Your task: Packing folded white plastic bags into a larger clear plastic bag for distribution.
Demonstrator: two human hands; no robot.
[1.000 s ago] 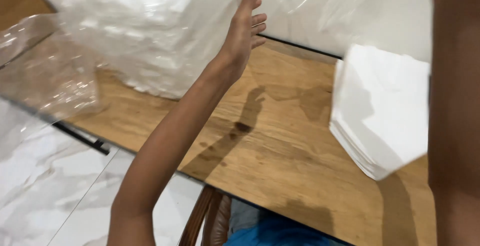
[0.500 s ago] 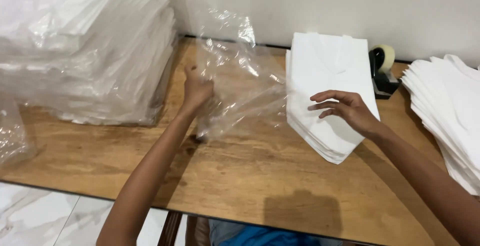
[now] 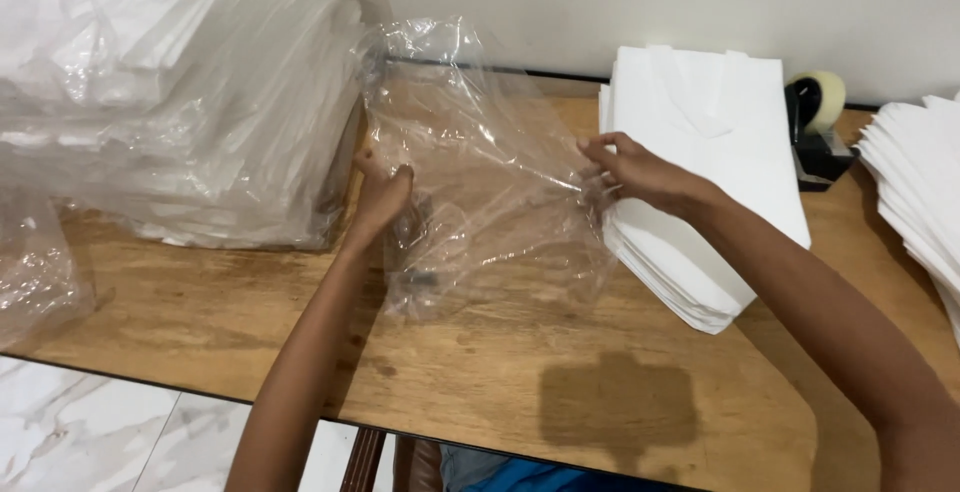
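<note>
A clear plastic bag (image 3: pixel 480 167) lies spread and crumpled on the wooden table (image 3: pixel 560 382), stretched between both hands. My left hand (image 3: pixel 383 190) grips its left edge with the fingers curled. My right hand (image 3: pixel 640 170) pinches its right edge, right beside a stack of folded white garments (image 3: pixel 715 152). The bag's far end rises against the wall.
A tall pile of white garments in clear bags (image 3: pixel 170 92) fills the left of the table. More loose plastic (image 3: pixel 35 272) hangs off the left edge. A tape dispenser (image 3: pixel 818 127) stands at the back right, next to another white stack (image 3: pixel 920 187). Marble floor shows below.
The right hand left the top of the white stack and took the bag's right edge. Both hands have pulled the bag wider across the table.
</note>
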